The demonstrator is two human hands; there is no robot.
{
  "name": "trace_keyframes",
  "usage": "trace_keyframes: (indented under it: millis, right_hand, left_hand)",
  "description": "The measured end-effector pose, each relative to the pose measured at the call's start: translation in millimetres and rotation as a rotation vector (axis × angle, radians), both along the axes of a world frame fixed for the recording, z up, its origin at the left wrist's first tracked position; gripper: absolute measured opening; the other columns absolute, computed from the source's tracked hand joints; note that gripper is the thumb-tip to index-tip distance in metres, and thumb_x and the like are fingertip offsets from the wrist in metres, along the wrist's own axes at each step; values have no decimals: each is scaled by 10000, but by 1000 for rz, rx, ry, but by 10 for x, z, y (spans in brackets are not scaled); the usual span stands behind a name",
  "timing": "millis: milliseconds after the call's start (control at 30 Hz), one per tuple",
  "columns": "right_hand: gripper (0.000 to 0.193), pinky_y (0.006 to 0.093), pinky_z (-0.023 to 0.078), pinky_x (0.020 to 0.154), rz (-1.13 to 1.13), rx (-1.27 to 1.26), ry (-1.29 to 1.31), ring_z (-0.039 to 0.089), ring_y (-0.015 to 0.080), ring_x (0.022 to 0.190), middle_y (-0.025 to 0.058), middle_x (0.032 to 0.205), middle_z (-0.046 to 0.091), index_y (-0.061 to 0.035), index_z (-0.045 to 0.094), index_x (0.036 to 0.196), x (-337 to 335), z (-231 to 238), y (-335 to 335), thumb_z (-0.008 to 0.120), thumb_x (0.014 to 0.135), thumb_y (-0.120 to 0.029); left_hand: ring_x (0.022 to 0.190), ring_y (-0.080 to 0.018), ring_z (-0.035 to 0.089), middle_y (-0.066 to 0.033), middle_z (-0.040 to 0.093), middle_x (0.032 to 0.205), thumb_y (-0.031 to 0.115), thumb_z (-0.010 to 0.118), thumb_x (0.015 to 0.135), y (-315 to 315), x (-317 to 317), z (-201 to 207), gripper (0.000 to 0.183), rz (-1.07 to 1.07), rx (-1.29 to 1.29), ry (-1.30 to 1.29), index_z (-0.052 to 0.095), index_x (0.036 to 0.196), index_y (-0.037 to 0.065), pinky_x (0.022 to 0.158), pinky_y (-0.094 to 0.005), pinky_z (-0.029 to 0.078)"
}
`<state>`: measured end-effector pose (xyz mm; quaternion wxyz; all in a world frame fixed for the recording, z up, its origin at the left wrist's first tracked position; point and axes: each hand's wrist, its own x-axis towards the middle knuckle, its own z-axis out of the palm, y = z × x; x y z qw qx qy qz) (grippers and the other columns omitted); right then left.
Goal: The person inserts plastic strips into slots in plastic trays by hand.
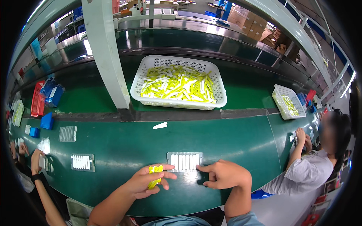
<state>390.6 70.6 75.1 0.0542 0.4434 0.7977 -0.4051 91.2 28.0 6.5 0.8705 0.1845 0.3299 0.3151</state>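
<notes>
In front of me a clear plastic tray (184, 170) holds a row of several slim white sticks (184, 162). My left hand (148, 181) is at the tray's left, its thumb and fingers around a small bundle of yellow sticks (154, 177); a forefinger reaches to the tray's left end. At the other end, my right hand (226, 174) has its forefinger stretched out to the tray's edge, with the other fingers loosely curled and nothing seen in them. A single white stick (160, 125) lies farther off on the green table.
A white basket (181, 104) full of yellow-and-white sticks stands beyond a dark ledge, right of a white post (105, 52). To the left are a filled tray (83, 162), another clear tray (68, 133) and a person's hand (36, 162). Another person (307, 165) sits at right.
</notes>
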Motion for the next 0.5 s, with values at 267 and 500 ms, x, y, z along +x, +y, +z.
trace_keyframes:
  millis: [267,500]
  right_hand:
    - [409,332,429,500,-171,127,140,570,232,471,95,584,628,-48,711,1158,128,-97,127,766,826,-280]
    - [531,393,507,655,-394,307,56,661,281,704,87,720,666,-80,659,1205,-23,-348,262,801,768,-346]
  left_hand:
    - [538,-92,415,-41,561,804,108,526,972,3,-93,-106,144,200,-51,-170,607,1081,60,393,-211,255]
    - [483,-80,345,21,464,630,42,639,874,-25,-90,-102,53,284,383,187,624,920,62,447,-239,257]
